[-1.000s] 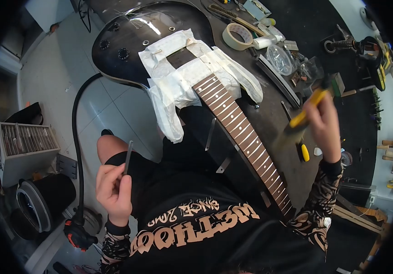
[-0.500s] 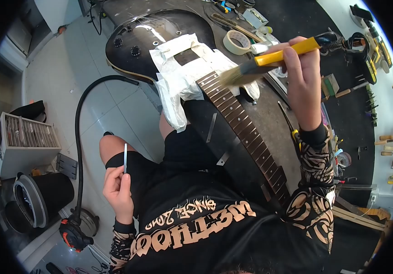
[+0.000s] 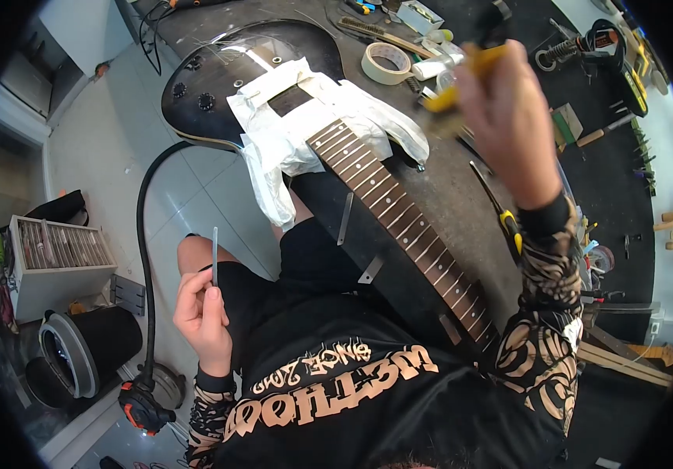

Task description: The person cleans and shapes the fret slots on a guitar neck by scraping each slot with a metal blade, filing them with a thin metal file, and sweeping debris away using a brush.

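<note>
A dark electric guitar [image 3: 297,43] lies across the bench, with white masking tape [image 3: 274,148] over the middle of its body. Its fretboard [image 3: 399,215] is bare and runs down toward my lap. Between thumb and fingers my left hand [image 3: 205,316] pinches a thin metal strip [image 3: 215,254], upright above my thigh. My right hand [image 3: 512,125] is closed round a yellow-handled brush [image 3: 442,100], raised over the bench to the right of the guitar. The brush is blurred, and its bristles are partly smeared by motion.
A tape roll [image 3: 386,63] and small bottles sit behind the guitar. A yellow-handled tool [image 3: 511,230] lies right of the neck. Small metal plates [image 3: 370,270] rest on the black support under the neck. A black hose [image 3: 146,258] runs along the left.
The brush first swung from the right to over the top of the fretboard, then moved back right and up, off it. My left hand still holds the strip, nearly in place.
</note>
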Tool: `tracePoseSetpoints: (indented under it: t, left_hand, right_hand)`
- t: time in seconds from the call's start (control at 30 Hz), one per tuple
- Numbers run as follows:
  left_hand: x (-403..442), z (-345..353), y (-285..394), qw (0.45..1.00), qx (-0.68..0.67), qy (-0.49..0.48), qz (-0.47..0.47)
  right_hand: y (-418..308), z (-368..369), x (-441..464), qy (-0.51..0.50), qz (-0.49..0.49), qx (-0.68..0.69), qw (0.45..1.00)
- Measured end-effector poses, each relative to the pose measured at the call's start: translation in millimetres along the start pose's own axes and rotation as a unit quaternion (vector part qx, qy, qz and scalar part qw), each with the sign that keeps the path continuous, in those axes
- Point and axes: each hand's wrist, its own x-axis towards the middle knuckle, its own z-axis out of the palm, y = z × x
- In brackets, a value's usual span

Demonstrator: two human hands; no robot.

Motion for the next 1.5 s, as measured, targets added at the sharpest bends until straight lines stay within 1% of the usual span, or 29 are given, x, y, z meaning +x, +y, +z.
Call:
tracePoseSetpoints:
  t: [0.03,0.07,0.13,0.2,0.27,0.3,0.33,0.37,0.43,0.47,0.5,0.53,0.57,0.6,0.63,0.67,0.7,0.8,0.87,0.93,1.0,1.07,1.13,1.17,1.27,1.33,1.4,1.47,1.5]
  left_hand:
    - [4.8,3.0,2.6,1.0,-0.015,-0.003,0.008]
    - [9.9,7.0,5.9,0.999,-0.03,-0.006,0.016]
    - [23.3,18.6,15.5,0.998,-0.045,-0.032,0.035]
    - [39.0,37.6,31.6,0.995,-0.046,-0.072,0.058]
    - [52.7,68.0,48.6,0.985,-0.022,-0.135,0.109]
    - [58.1,86.2,71.2,0.977,0.024,-0.173,0.122]
    - [63.8,106.2,82.2,0.966,0.024,-0.212,0.149]
    - [69.0,125.2,95.8,0.952,0.031,-0.257,0.166]
    - [69.4,163.2,114.7,0.937,0.02,-0.315,0.147]
    - [67.4,182.4,114.7,0.932,0.017,-0.321,0.167]
    - [69.0,198.0,119.3,0.924,0.023,-0.339,0.175]
    - [65.0,215.4,122.2,0.925,0.014,-0.345,0.159]
    - [62.4,230.4,126.0,0.926,0.012,-0.343,0.159]
    - [60.2,244.3,128.4,0.926,0.01,-0.342,0.158]
    - [58.3,258.5,126.2,0.927,-0.013,-0.334,0.168]
    - [57.2,271.3,121.5,0.927,-0.037,-0.327,0.179]
    - [56.6,281.1,115.9,0.921,-0.049,-0.334,0.197]
    - [58.9,293.9,125.0,0.902,0.015,-0.365,0.229]
    - [68.8,303.6,140.9,0.865,0.132,-0.3,0.381]
    - [57.5,316.2,173.0,0.799,0.246,-0.215,0.504]
    - [39.4,311.1,193.1,0.79,0.214,-0.32,0.477]
    - [15.6,307.0,212.8,0.776,0.176,-0.414,0.442]
    - [-3.0,311.7,228.7,0.75,0.109,-0.505,0.413]
    - [-4.9,312.1,233.1,0.729,0.07,-0.553,0.397]
    - [7.6,278.0,199.1,0.792,0.073,-0.543,0.268]
    - [18.4,235.5,164.0,0.739,0.109,-0.617,0.247]
    - [48.1,191.1,127.5,0.785,0.033,-0.571,0.236]
    - [50.3,155.6,98.0,0.874,0.118,-0.443,0.16]
    - [40.8,147.1,85.3,0.898,0.173,-0.394,0.095]
  right_hand:
    - [10.0,-15.5,-3.7,-0.01,0.001,0.015,1.0]
    - [17.1,-25.5,-11.0,-0.038,0.019,-0.019,0.999]
    - [32.1,-34.3,-38.7,-0.148,0.056,-0.066,0.985]
    - [42.4,-33.3,-70.2,-0.284,0.107,-0.047,0.952]
    - [60.9,-28.7,-110.5,-0.396,0.101,-0.051,0.911]
    - [64.6,-26.8,-126.2,-0.418,0.123,-0.027,0.9]
    - [64.4,-26.5,-137.3,-0.439,0.144,-0.002,0.887]
    - [58.4,-29.1,-137.2,-0.488,0.194,-0.019,0.851]
    - [58.3,-30.9,-151.1,-0.389,0.112,-0.027,0.914]
    - [58.4,-30.7,-156.9,-0.336,0.071,-0.029,0.939]
    - [55.7,-36.4,-151.9,-0.34,0.077,-0.021,0.937]
    - [48.6,-43.1,-146.8,-0.329,0.149,0.138,0.922]
    - [37.1,-50.0,-142.7,-0.31,0.218,0.293,0.878]
    - [24.6,-54.2,-141.7,-0.281,0.282,0.438,0.806]
    - [11.4,-54.5,-143.0,-0.204,0.304,0.542,0.756]
    - [7.1,-51.3,-145.6,-0.153,0.285,0.575,0.751]
    - [10.7,-50.8,-150.4,-0.137,0.286,0.56,0.765]
    - [23.4,-51.9,-143.6,-0.061,0.291,0.538,0.789]
    - [41.1,-59.7,-130.0,0.005,0.291,0.508,0.811]
    - [58.1,-63.8,-127.7,-0.003,0.361,0.383,0.85]
    - [82.2,-67.3,-118.1,-0.213,0.359,0.215,0.883]
    - [78.2,-53.0,-114.7,-0.334,0.344,0.031,0.877]
    - [101.8,-28.7,-146.4,-0.351,0.18,-0.027,0.918]
    - [100.3,-19.8,-151.8,-0.351,0.173,-0.039,0.919]
    - [100.3,-4.6,-162.8,-0.359,0.121,-0.092,0.921]
    - [101.3,0.7,-168.1,-0.342,0.102,-0.097,0.929]
    - [97.1,3.6,-160.3,-0.306,0.091,-0.085,0.944]
    - [94.7,1.6,-159.0,-0.313,0.099,-0.093,0.94]
    - [93.9,3.0,-159.2,-0.314,0.099,-0.099,0.939]
